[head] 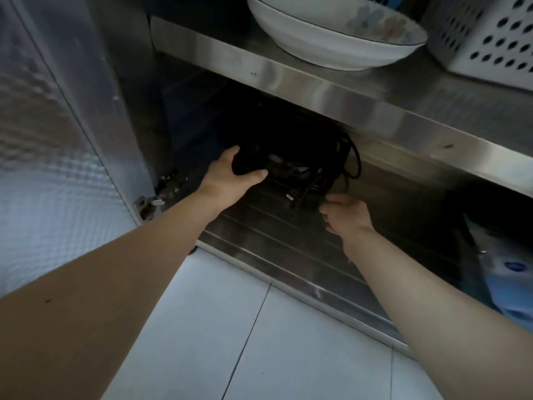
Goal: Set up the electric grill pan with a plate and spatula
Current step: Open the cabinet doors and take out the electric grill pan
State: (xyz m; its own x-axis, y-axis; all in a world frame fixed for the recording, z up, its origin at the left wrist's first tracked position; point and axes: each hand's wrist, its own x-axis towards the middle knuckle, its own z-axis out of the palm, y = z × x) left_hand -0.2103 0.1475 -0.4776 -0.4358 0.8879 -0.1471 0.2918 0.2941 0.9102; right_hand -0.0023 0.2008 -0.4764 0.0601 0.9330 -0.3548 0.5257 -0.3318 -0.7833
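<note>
Electric grill pan (288, 140), black and dim, sits far back on the ribbed lower shelf (288, 241) of a steel cabinet, near its left wall; its black cord (354, 157) is bundled at the pan's right side. Left hand (233, 176) grips the pan's left front edge, thumb on top, fingers hidden underneath. Right hand (344, 215) is at the pan's right front corner by the cord, fingers curled, hold on anything not discernible; white bowl (331, 39) and perforated basket (490, 39) stand on the upper shelf (317, 90).
</note>
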